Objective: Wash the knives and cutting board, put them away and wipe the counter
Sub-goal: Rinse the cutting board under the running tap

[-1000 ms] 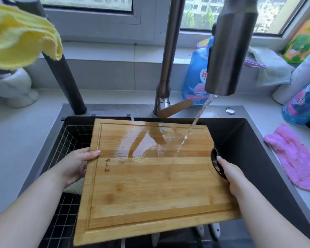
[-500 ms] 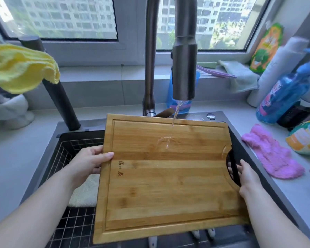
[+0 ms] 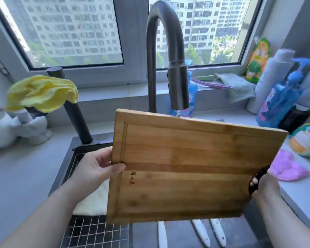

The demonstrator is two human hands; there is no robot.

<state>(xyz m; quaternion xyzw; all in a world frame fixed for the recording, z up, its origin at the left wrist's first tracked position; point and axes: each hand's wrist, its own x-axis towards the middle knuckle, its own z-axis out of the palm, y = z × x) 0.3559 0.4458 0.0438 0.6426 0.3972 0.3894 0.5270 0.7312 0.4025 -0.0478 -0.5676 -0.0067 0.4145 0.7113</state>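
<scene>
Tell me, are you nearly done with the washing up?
Not yet. Nothing looks put away. The left hand and right hand hold the cutting board over the sink. Three knives lie in it, waiting, and the counter awaits wiping; the pink cloth lies there.

Smooth, banded bamboo-like wood cutting board [image 3: 186, 167]; dark brushed-metal faucet [image 3: 166, 51]; fluffy yellow cloth [image 3: 41, 93]; matt grey counter [image 3: 16, 176].
</scene>
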